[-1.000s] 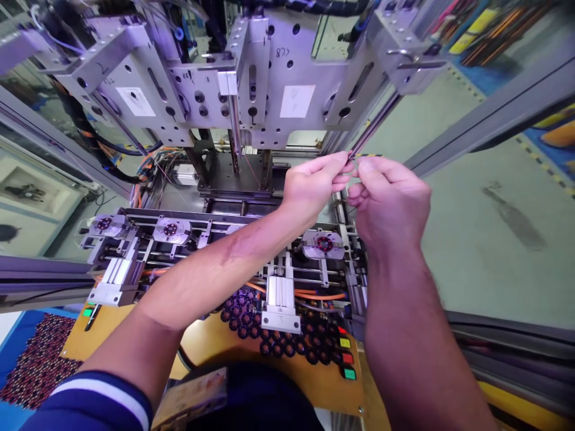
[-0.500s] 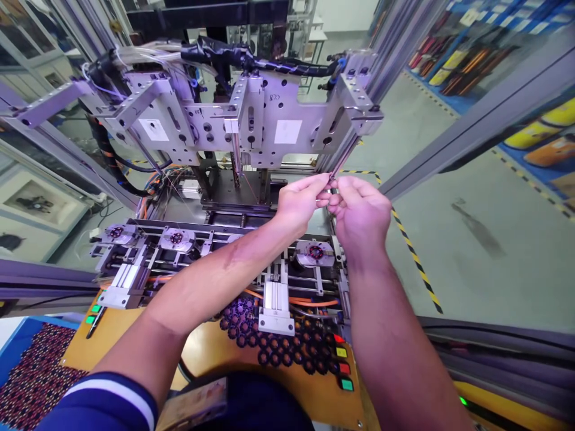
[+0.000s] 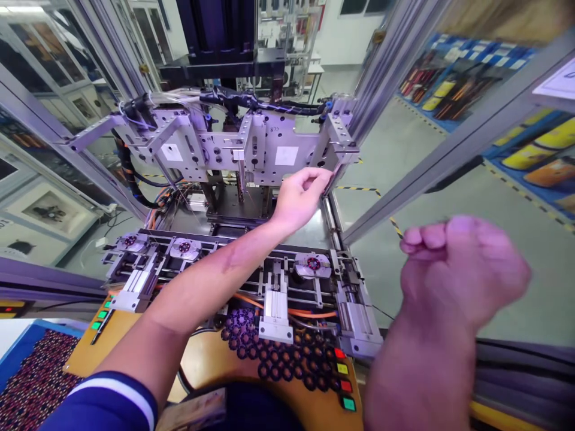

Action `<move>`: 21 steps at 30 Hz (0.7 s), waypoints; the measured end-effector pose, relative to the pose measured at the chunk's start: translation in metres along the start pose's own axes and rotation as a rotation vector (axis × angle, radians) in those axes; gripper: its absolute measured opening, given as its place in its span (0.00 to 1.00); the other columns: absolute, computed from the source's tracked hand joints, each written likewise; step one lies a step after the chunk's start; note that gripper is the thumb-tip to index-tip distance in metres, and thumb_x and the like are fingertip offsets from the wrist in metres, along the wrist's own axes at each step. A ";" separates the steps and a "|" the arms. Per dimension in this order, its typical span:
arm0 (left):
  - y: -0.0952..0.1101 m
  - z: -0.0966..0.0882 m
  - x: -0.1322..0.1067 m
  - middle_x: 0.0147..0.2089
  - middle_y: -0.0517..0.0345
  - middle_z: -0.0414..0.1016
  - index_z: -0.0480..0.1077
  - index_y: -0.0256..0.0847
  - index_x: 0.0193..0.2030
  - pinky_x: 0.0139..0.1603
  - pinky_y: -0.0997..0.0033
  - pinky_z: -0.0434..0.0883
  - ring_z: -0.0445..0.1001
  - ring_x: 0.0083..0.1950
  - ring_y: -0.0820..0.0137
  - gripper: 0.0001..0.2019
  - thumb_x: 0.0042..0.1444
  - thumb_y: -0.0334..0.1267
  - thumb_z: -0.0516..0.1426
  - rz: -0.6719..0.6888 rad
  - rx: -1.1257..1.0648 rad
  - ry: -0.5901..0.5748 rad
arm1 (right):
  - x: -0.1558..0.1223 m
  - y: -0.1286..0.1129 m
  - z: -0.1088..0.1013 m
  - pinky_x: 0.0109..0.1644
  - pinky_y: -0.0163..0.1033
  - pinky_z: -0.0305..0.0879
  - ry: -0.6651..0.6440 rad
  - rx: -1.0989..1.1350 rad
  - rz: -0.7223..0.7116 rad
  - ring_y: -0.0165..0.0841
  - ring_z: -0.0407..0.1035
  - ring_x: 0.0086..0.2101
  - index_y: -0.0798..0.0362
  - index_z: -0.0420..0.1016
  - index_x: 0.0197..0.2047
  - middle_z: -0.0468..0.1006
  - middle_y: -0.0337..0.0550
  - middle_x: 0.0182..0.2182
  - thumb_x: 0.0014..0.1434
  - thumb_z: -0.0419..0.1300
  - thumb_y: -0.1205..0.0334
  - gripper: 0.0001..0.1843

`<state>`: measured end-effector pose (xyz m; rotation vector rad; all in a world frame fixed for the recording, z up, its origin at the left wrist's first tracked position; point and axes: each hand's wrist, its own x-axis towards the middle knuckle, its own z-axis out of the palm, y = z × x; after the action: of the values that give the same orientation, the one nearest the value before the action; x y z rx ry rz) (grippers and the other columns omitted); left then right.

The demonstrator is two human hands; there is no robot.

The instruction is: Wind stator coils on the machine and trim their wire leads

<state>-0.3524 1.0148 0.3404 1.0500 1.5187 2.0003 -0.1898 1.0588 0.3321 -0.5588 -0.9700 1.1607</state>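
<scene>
My left hand [image 3: 300, 194] is closed in a pinch at the lower end of the rightmost slim rod [image 3: 342, 164] of the machine head. What lies between its fingertips is too small to make out. Well to the right, over the floor, my right hand [image 3: 465, 269] is raised with its fingers curled in, slightly blurred. Anything inside it is hidden. Below my left hand, a round fixture [image 3: 313, 264] holds a dark ring-shaped part with red in it. A similar fixture [image 3: 184, 247] stands further left, and my left forearm covers the middle of the row.
Many black rings [image 3: 274, 362] lie on the yellow panel [image 3: 211, 353], beside coloured buttons [image 3: 345, 386]. A blue bin [image 3: 18, 347] of small parts stands at the lower left. Metal posts [image 3: 381, 78] frame the machine head [image 3: 265, 143].
My right hand has left the rod's end and moved right and towards me, fingers curled. My left hand stays pinched at the rod. The whole view has tilted up a little.
</scene>
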 end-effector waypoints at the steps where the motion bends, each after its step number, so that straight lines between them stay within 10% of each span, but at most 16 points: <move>1: 0.000 0.000 -0.001 0.35 0.59 0.78 0.74 0.38 0.33 0.42 0.75 0.70 0.72 0.35 0.74 0.06 0.62 0.32 0.58 0.020 0.019 -0.003 | -0.008 -0.005 -0.003 0.26 0.39 0.57 -0.006 -0.049 -0.052 0.28 0.57 0.19 0.51 0.69 0.22 0.61 0.34 0.16 0.55 0.61 0.69 0.11; 21: 0.026 -0.004 0.012 0.25 0.63 0.71 0.71 0.36 0.28 0.33 0.75 0.69 0.70 0.27 0.78 0.07 0.56 0.25 0.61 -0.021 -0.035 -0.062 | -0.045 -0.003 -0.029 0.32 0.37 0.68 -0.152 -0.332 -0.071 0.28 0.69 0.24 0.57 0.72 0.35 0.71 0.34 0.20 0.58 0.64 0.58 0.10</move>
<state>-0.3597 1.0128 0.3681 1.0683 1.4518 1.9548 -0.1673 1.0184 0.3046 -0.7010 -1.3168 0.9944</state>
